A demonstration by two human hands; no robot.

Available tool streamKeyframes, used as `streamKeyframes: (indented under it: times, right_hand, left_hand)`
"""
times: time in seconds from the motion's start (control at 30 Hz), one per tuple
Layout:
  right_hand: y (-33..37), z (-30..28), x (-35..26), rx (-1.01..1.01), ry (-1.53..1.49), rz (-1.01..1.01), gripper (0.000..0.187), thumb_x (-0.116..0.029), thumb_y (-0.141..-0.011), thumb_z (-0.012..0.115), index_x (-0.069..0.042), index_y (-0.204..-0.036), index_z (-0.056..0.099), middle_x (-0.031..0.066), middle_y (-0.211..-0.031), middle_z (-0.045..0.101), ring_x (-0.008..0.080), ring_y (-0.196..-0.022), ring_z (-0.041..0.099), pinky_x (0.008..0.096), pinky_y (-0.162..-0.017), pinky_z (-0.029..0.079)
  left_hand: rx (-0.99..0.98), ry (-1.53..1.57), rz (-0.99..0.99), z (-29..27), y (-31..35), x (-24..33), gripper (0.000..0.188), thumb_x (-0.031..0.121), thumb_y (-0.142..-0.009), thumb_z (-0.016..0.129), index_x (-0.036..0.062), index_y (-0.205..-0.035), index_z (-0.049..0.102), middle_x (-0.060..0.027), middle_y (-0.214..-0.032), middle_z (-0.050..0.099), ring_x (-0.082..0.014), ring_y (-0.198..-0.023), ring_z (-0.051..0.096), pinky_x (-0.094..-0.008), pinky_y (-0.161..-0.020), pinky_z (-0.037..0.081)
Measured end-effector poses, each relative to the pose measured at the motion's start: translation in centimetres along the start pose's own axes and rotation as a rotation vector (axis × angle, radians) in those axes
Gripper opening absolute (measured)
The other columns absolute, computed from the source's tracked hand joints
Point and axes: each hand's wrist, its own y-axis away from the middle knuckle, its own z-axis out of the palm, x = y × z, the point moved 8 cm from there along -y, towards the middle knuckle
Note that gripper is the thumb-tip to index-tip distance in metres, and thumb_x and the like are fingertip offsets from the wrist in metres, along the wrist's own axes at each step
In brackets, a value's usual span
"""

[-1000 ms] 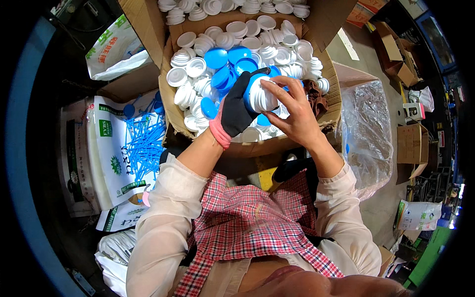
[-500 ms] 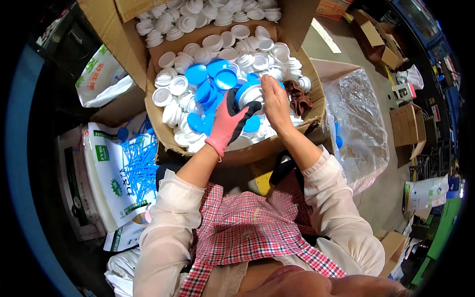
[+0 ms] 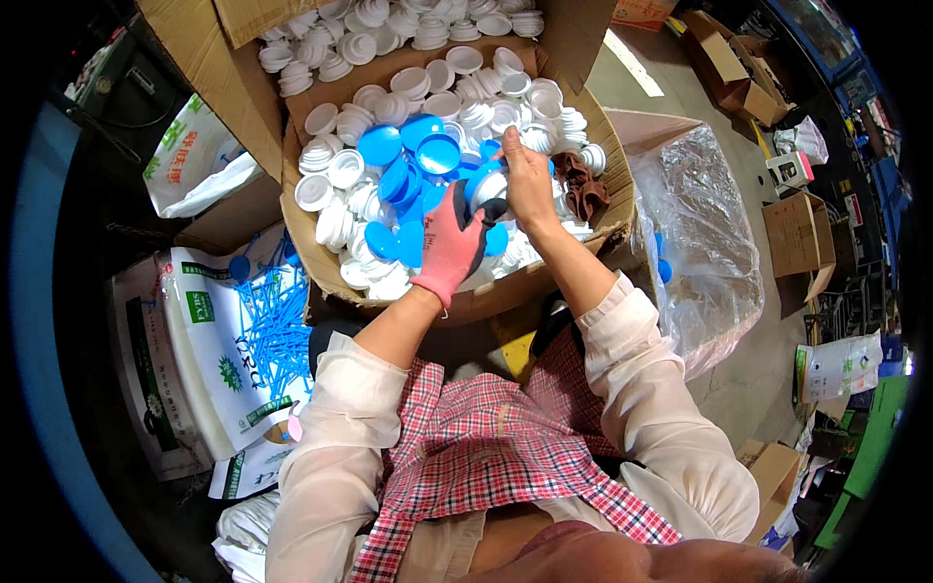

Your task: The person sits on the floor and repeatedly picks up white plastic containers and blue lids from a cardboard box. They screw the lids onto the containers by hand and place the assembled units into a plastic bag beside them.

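My left hand (image 3: 453,241), in a pink and black glove, is closed around a white cap with a blue lid (image 3: 489,187) over a cardboard box (image 3: 457,301). My bare right hand (image 3: 528,178) grips the same cap from the right. The box holds several white caps (image 3: 340,170) and several blue lids (image 3: 420,155). A brown glove or rag (image 3: 581,187) lies in the box just right of my right hand.
A second open carton of white caps (image 3: 389,29) stands behind the box. White printed sacks with blue sticks (image 3: 267,335) lie at left. A clear plastic bag (image 3: 709,243) sits at right. Cardboard boxes (image 3: 797,233) stand on the floor at far right.
Both hands have moved from above the box's middle down and closer together on one cap. The view has shifted, so the box sits higher in the picture.
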Motion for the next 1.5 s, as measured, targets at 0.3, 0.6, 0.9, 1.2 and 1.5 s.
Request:
streamKeyframes:
  times: [0.3,0.6,0.9,1.2,1.5]
  right_hand:
    - [-0.1,-10.3,-2.2,-0.101,0.183,-0.073,0.049,-0.021,-0.076,0.078,-0.001,-0.116,0.059,0.0071,-0.104,0.063,0.015,-0.095,0.059,0.0289,-0.086,0.047]
    - [7.8,-43.9,24.7,0.17,1.126,0.534,0.053,-0.028,-0.066,0.079,-0.002,-0.11,0.063,0.0218,-0.103,0.065,0.0369,-0.097,0.062,0.0425,-0.086,0.049]
    - [-0.1,-15.8,5.6,-0.309,0.711,-0.186,0.021,-0.019,-0.081,0.066,-0.003,-0.095,0.067,0.0158,-0.091,0.066,0.03,-0.082,0.065,0.0379,-0.071,0.049]
    - [2.3,4.0,17.7,-0.911,1.321,0.035,0.087,-0.04,-0.059,0.086,0.007,-0.12,0.044,0.025,-0.115,0.059,0.0384,-0.11,0.057,0.0426,-0.091,0.047]
    - [2.1,3.3,5.8,-1.027,0.365,0.406,0.057,-0.045,-0.081,0.069,-0.003,-0.117,0.056,0.0119,-0.105,0.062,0.0197,-0.091,0.062,0.0322,-0.071,0.054]
  left_hand:
    - [-0.382,0.851,-0.214,-0.2,-3.1,-3.2,0.049,0.033,-0.095,0.056,0.0047,-0.133,0.043,-0.0123,-0.116,0.058,-0.0245,-0.096,0.064,-0.0335,-0.08,0.052]
    - [-0.223,-0.315,-0.026,0.6,-3.5,-2.6,0.035,0.028,-0.086,0.062,0.002,-0.109,0.061,-0.0191,-0.106,0.065,-0.0361,-0.1,0.06,-0.0395,-0.087,0.046]
    - [-0.252,-0.051,-0.132,-0.2,-3.5,-3.1,0.031,0.028,-0.086,0.061,0.0014,-0.102,0.063,-0.0172,-0.101,0.066,-0.0342,-0.095,0.061,-0.0379,-0.082,0.046]
    - [-0.217,-0.23,-0.055,-2.1,-3.5,-3.1,0.037,0.03,-0.085,0.061,0.0037,-0.111,0.06,-0.0196,-0.11,0.063,-0.0358,-0.105,0.057,-0.0408,-0.09,0.045]
    - [-0.55,-0.704,0.219,-0.6,-0.7,-0.7,0.07,0.025,-0.074,0.073,0.0097,-0.136,0.043,-0.0198,-0.134,0.048,-0.035,-0.122,0.048,-0.0407,-0.099,0.042]
